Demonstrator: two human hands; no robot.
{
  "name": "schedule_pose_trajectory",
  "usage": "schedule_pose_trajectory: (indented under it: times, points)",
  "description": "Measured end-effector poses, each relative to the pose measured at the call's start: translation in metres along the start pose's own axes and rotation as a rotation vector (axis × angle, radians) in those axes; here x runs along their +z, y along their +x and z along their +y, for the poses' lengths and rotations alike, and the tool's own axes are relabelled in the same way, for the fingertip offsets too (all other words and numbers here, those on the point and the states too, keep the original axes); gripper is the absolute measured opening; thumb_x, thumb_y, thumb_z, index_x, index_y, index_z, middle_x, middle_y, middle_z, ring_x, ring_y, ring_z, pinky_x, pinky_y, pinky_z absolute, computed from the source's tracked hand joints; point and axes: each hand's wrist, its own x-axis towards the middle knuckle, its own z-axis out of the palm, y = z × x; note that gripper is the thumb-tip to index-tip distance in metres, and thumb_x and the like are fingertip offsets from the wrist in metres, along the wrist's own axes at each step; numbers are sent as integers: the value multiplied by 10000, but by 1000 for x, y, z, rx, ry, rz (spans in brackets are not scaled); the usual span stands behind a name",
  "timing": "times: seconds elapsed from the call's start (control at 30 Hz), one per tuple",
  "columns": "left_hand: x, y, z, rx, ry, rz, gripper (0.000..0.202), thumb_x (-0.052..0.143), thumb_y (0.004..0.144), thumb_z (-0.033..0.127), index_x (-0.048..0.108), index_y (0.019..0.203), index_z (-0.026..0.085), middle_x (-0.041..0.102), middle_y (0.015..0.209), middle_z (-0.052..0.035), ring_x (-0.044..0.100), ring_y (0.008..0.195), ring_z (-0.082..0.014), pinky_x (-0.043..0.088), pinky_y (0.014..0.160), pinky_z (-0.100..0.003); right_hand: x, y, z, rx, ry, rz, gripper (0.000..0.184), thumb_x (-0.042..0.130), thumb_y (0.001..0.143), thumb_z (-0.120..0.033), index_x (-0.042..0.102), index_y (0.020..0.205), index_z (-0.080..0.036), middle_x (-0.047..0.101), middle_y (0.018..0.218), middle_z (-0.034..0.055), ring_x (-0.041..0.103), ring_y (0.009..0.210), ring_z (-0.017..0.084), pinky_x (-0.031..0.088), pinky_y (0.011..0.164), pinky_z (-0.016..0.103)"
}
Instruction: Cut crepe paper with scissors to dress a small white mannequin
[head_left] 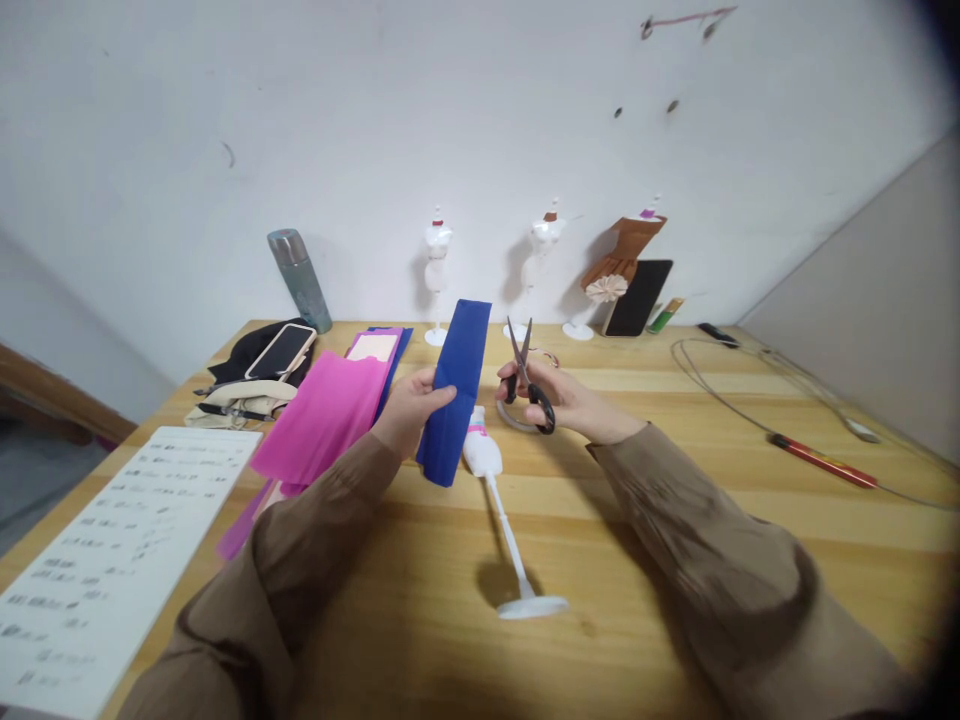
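The left hand [405, 412] is closed on the paper [459, 380] at mid-edge, which looks light, limp and easily torn, while the right hand [577, 405] grips slightly open scissors [527, 380]

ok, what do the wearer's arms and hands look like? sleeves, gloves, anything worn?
Both arms wear long, loose, creased brown fabric: left sleeve and right sleeve reach the wrists. The left hand and right hand are bare: no gloves, no ring or watch showing.

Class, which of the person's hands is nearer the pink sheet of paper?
Left. The left hand, gripping the blue strip, is just right of the pink sheet; the right hand, holding the scissors, is farther right, beyond the strip.
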Motion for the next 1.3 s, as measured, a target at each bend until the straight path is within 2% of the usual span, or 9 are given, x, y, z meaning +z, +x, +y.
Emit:
schedule_pose_trajectory:
  times: [0.13,0.27,0.37,0.53,0.67,0.8,1.03,1.3]
  points:
    - [1,-2,5,-8,-1,-34,348,836,620,334,702,854,114,721,748,-66,650,633,-179,517,656,-316,-9,-3,-6,22,-76,-96,677,630,813,-617,519,1288,-146,617,1163,155,597,1115,281,459,977,427]
    - [-1,-3,10,-15,22,-39,347,837,611,331,708,843,107,712,725,-62,643,627,-172,507,617,-287,-18,-7,-16,72,-277,-241,617,621,816,-591,652,1222,-127,658,1175,148,597,1115,305,459,981,415]
    - [-1,-3,11,-35,38,-44,341,830,611,320,715,849,104,707,709,-54,628,600,-157,496,587,-268,-18,-6,-22,92,-377,-287,600,627,814,-542,666,1252,-134,669,1180,138,613,1068,299,485,937,407]
    - [-1,-5,10,-98,107,-68,278,796,635,274,716,844,110,701,689,-49,620,560,-150,490,561,-263,-12,-4,-32,68,-388,-300,600,596,846,-471,616,1359,-163,700,985,85,620,867,236,513,819,375]
    - [0,-5,8,-119,116,-99,242,773,665,265,714,849,119,696,674,-45,622,549,-148,485,558,-258,-10,-4,-37,85,-370,-276,588,596,846,-421,612,1369,-151,708,1026,88,609,827,215,515,779,345]
    - [0,-5,7,-103,110,-76,232,769,659,257,714,835,118,702,691,-52,625,564,-152,492,567,-262,-9,-4,-38,89,-386,-290,544,580,852,-415,645,1331,-167,708,935,66,605,803,207,516,757,333]
    - [1,-6,8,-125,110,-103,222,767,654,260,708,814,117,695,674,-53,623,547,-154,479,548,-257,-8,-5,-32,107,-397,-275,527,596,834,-444,681,1268,-157,719,1065,84,639,882,213,522,799,325]
    - [-2,-4,5,-156,97,-102,308,812,638,341,698,804,107,688,645,-56,620,521,-153,480,522,-252,-8,-5,-29,99,-349,-263,499,625,819,-408,697,1245,-159,721,1001,70,614,803,184,512,776,330]
